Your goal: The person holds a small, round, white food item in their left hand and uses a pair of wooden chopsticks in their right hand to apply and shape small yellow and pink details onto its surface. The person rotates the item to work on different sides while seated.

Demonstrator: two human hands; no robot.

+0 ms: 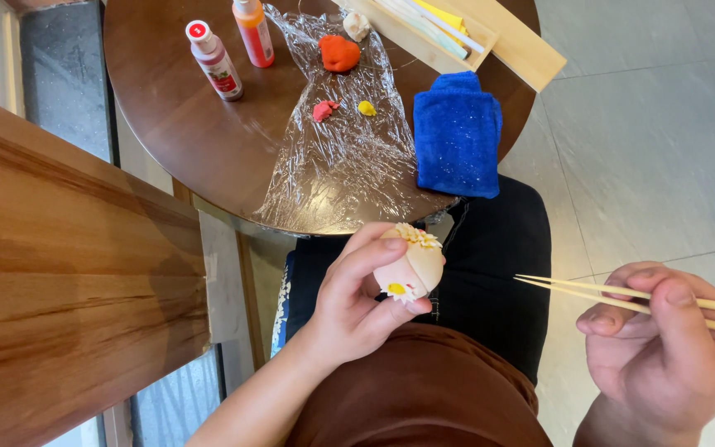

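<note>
Left hand (357,302) curled around a pale pink dough ball (410,263), held over the lap just in front of the worktop (184,124); the ball is smooth and rounded, with a fringed cream patch on top and a small yellow dot on its lower side. Right hand (664,348), well apart from the left, pinches two thin wooden sticks (589,291) whose tips point toward the ball without touching it. On the worktop: one sheet of plastic wrap (333,157) carrying one small pink lump (324,109), one small yellow lump (367,108) and one larger orange lump (339,53); one folded blue cloth (458,134); two bottles (215,60); one wooden tray (457,33).
</note>
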